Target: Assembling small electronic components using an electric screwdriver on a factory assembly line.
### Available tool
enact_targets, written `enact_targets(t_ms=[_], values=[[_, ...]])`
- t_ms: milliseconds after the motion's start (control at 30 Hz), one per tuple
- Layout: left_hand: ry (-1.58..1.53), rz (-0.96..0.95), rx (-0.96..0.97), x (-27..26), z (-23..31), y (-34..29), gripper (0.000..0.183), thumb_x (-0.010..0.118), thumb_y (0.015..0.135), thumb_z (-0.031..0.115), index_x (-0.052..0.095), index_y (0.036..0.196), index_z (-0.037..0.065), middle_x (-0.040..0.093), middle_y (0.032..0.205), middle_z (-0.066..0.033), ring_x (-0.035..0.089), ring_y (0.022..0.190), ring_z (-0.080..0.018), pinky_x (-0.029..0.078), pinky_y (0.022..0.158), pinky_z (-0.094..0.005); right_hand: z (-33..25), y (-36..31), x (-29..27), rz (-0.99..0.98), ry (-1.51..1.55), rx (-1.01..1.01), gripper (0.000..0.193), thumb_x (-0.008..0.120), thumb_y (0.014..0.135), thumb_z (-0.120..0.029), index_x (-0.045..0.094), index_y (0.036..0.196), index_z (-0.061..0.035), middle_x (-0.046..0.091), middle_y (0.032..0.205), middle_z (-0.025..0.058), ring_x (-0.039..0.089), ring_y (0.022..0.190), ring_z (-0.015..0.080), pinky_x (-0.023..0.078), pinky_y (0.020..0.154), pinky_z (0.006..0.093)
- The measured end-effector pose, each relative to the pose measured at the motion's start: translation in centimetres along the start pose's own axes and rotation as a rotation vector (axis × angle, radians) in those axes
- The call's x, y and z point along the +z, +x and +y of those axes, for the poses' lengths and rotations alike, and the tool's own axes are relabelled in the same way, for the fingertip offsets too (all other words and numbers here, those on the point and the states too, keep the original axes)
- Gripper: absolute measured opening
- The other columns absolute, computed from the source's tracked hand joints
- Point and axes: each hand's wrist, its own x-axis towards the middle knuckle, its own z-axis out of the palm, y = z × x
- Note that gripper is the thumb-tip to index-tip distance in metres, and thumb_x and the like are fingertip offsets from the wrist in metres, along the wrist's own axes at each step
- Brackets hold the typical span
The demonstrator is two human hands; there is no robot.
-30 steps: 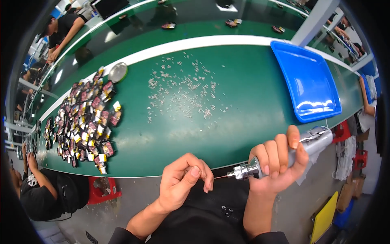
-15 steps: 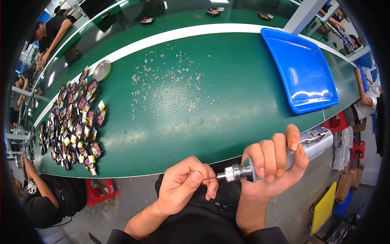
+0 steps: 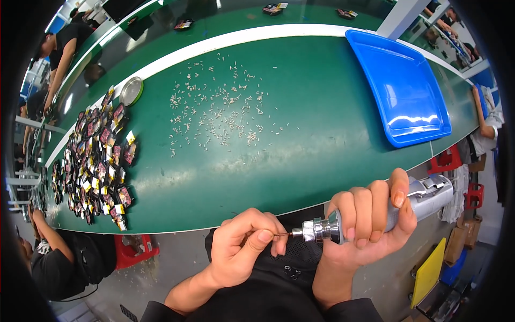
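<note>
My right hand is wrapped round a silver-grey electric screwdriver, held nearly level just off the table's near edge. Its knurled metal collar points left, and a thin screwdriver bit sticks out of it. My left hand pinches the free end of that bit between thumb and fingers. The fingertips cover the bit's tip, so whether a screw sits there cannot be seen. Beyond my hands, many small pale screws or pins lie scattered over the green table.
An empty blue tray lies at the far right of the table. A heap of small black devices with yellow-white tabs covers the left side, beside a round tin. Red stools stand below. Other people work at left and right.
The screwdriver and my right hand have shifted slightly right and down. More of the bit shows between the collar and my left fingers, which still pinch it.
</note>
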Motion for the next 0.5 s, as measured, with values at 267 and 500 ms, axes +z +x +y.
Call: enact_targets(t_ms=[267,500], values=[[0.339,0.059,0.035,0.7,-0.2,0.5,0.021,0.051,0.097,0.013,0.047,0.084,-0.003,0.056,0.072,-0.0136,0.054,0.059,-0.0168,0.047,0.055,-0.0290,0.0,0.3,-0.4,0.038,-0.082,-0.011,0.012,0.042,0.094,-0.017,0.042,0.089,-0.0057,0.038,0.050,0.0004,0.037,0.040,0.0107,0.037,0.047,0.0279],[0.573,0.022,0.064,-0.2,0.5,1.6,0.031,0.049,0.099,0.023,0.052,0.097,-0.007,0.059,0.074,-0.0136,0.058,0.062,-0.0161,0.047,0.054,-0.0264,0.2,1.3,-1.0,0.132,-0.025,-0.013,0.012,0.042,0.094,-0.016,0.044,0.090,-0.0047,0.037,0.050,0.0000,0.037,0.040,0.0102,0.036,0.047,0.0273]])
